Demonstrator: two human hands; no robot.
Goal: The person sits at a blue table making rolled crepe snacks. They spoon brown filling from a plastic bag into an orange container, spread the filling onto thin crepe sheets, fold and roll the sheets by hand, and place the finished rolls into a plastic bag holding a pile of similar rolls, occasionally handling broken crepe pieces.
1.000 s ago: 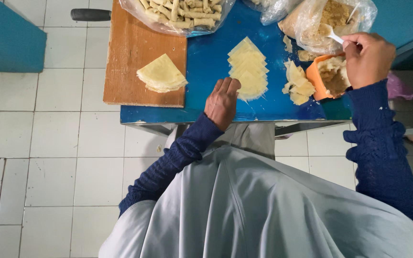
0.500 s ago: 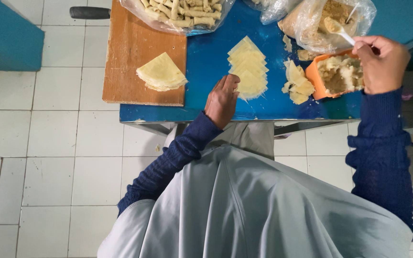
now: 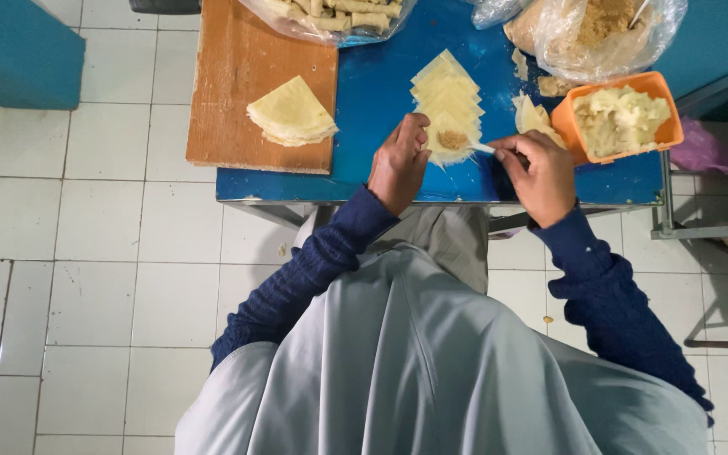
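My left hand (image 3: pixel 399 163) rests on the blue table (image 3: pixel 381 93), fingers touching the near end of a row of overlapping pale dough wrappers (image 3: pixel 448 101). My right hand (image 3: pixel 541 173) grips a small white spoon (image 3: pixel 482 148) whose tip sits at a dab of brown filling (image 3: pixel 452 139) on the nearest wrapper. An orange tub of pale mash (image 3: pixel 621 118) stands just right of my right hand.
A wooden board (image 3: pixel 238 76) at the left carries a stack of folded wrappers (image 3: pixel 291 114). A plastic bag of rolled sticks (image 3: pixel 330 17) and a bag of brown crumbs (image 3: pixel 604 29) lie along the far edge. White tiled floor (image 3: pixel 86 253) spreads below.
My right hand came down from the crumb bag and orange tub to the nearest wrapper, leaving brown filling on it. My left hand shifted onto that wrapper's edge.
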